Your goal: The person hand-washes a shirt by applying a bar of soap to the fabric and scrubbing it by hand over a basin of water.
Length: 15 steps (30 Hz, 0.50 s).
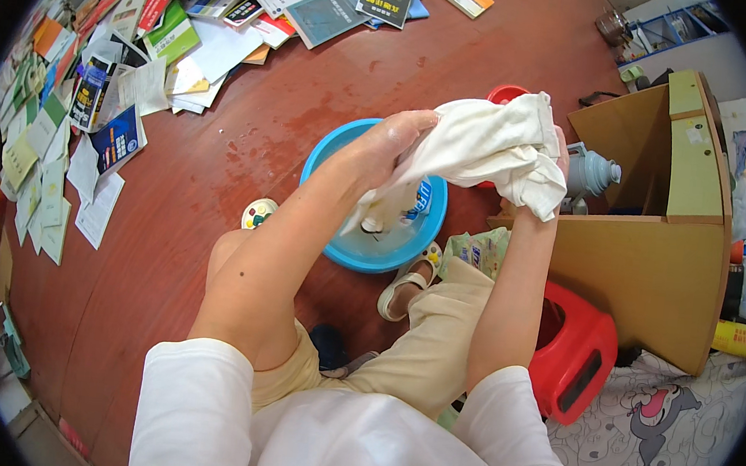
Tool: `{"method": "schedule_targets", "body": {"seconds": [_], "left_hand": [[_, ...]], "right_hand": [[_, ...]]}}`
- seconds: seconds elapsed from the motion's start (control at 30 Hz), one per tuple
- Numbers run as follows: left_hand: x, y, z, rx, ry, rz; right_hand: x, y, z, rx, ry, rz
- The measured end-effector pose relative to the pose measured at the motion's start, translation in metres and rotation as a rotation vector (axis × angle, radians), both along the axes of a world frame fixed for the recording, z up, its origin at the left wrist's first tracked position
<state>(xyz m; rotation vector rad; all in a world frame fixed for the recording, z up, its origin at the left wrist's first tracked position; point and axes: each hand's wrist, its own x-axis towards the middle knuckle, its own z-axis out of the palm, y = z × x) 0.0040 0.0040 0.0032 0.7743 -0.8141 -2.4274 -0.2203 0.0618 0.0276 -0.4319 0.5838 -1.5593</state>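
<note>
Both hands hold up a wet white cloth garment [494,140] above a round blue plastic basin [437,222] on the floor. My left hand [394,138] grips the cloth's left side, and part of the cloth hangs down towards the basin. On the other side my right hand [561,149] is shut on the bunched cloth, its fingers largely hidden behind it. Cloudy water [379,243] lies in the basin, along with something bearing blue-and-white lettering [421,200], partly covered by the hanging cloth. A red container [508,93] shows partly behind the garment.
Many books and papers [216,46] are heaped at the upper left. A wooden cabinet [635,282], a light-blue thermos flask [591,172] and a red plastic stool [585,358] stand at the right. A green printed packet [478,249] lies beside the basin. Water spots mark the red floor [246,162].
</note>
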Motion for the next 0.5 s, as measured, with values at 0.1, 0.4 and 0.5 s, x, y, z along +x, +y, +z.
{"method": "schedule_targets", "body": {"seconds": [0.1, 0.4, 0.5], "left_hand": [[-0.002, -0.003, -0.002, -0.052, -0.089, -0.168], [-0.001, -0.020, -0.096, -0.657, -0.393, -0.189], [-0.002, -0.001, -0.111, -1.146, -0.805, -0.333]], "right_hand": [[-0.010, -0.002, -0.011, -0.032, -0.055, -0.027], [0.006, -0.028, -0.017, -0.322, -0.107, 0.055], [0.012, -0.020, -0.011, -0.296, -0.077, -0.020]]}}
